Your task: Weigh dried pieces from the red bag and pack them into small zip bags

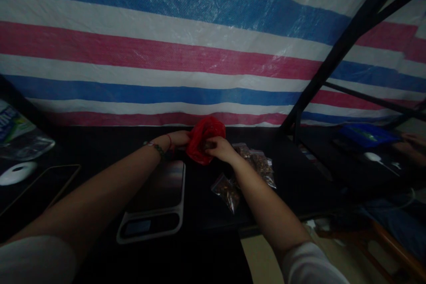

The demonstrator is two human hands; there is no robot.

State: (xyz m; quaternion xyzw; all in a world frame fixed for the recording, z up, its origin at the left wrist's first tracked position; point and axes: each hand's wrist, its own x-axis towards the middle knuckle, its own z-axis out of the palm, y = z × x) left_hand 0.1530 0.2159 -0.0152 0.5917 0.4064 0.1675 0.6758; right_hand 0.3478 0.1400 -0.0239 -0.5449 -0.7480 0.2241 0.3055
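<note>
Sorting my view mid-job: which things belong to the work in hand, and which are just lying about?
Likely in the job:
red bag, in left hand, right hand at its mouth
small clear bags with brown contents
scale

Likely lying about:
white rounded object
dark flat device
clear plastic package
blue item, far right

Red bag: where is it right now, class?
Near the middle of the head view, the red bag is between the left hand and the right hand, in front of the striped sheet and up and right of the scale.
</note>
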